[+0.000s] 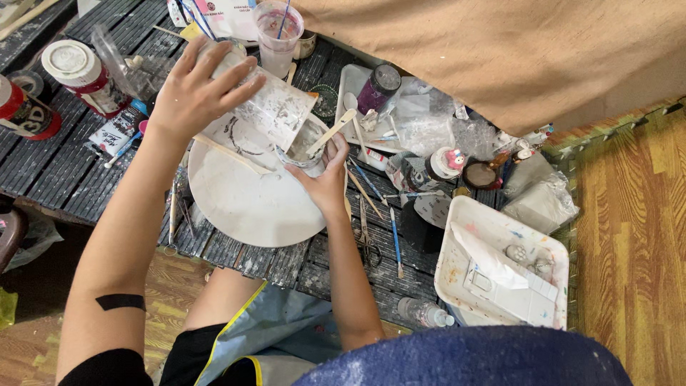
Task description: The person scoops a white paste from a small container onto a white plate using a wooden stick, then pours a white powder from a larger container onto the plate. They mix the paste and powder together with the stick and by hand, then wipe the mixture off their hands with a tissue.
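Observation:
My left hand [196,89] grips a clear plastic cup [275,107] smeared with white plaster and tips it on its side, its mouth over a small round cup [300,146] of whitish mix. My right hand [325,182] steadies that small cup and holds a wooden stick [334,131] that stands in the mix. Both cups are above a large round white plate [243,204] lying on the dark slatted table [64,164]. A second thin stick [229,154] lies across the plate.
Jars with white lids [78,71] stand at the left. A drink cup with a straw [277,32] is at the back. Brushes and scissors [368,239] lie right of the plate. A white tray [500,268] sits at right, with a tan cloth [500,50] behind.

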